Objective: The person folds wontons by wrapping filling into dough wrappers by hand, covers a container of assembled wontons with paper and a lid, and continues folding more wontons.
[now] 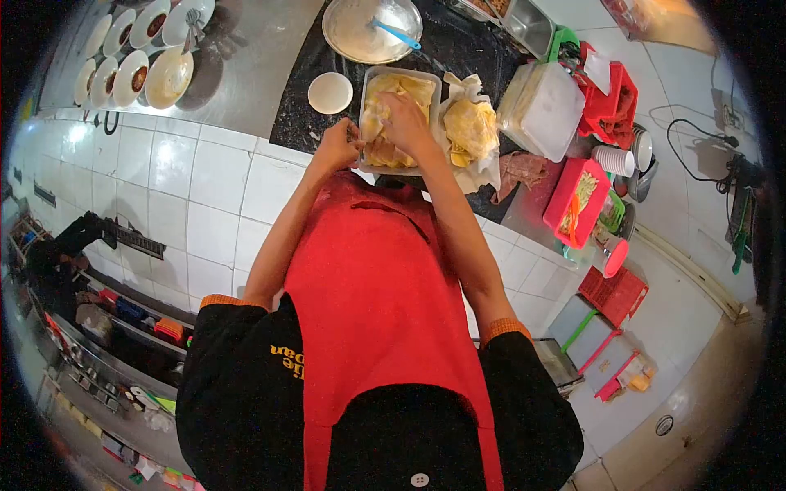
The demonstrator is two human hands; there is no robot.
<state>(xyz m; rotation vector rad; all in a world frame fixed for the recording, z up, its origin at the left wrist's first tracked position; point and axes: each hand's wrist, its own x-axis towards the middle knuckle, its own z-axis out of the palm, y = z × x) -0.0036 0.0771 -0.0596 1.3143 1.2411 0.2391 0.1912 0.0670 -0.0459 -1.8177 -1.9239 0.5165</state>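
A clear rectangular tub (368, 82) holds yellow, folded pieces that look like wonton wrappers or dumplings (409, 88). My right hand (403, 123) reaches into it, fingers drawn together over the pieces. What its fingertips hold, if anything, is hidden. At the tub's near left side, my left hand (337, 146) has its fingers curled together; I cannot make out anything in them. Right of the tub, a pile of yellow sheets (470, 131) lies on paper. A small white bowl (331, 93) stands to the left.
Behind the tub is a large mixing bowl (352, 37) with a blue-handled spatula (397, 34). Several sauced bowls (169, 78) stand on the left counter. A lidded plastic box (550, 114), red baskets (626, 94) and a pink tray of cut vegetables (589, 176) occupy the right.
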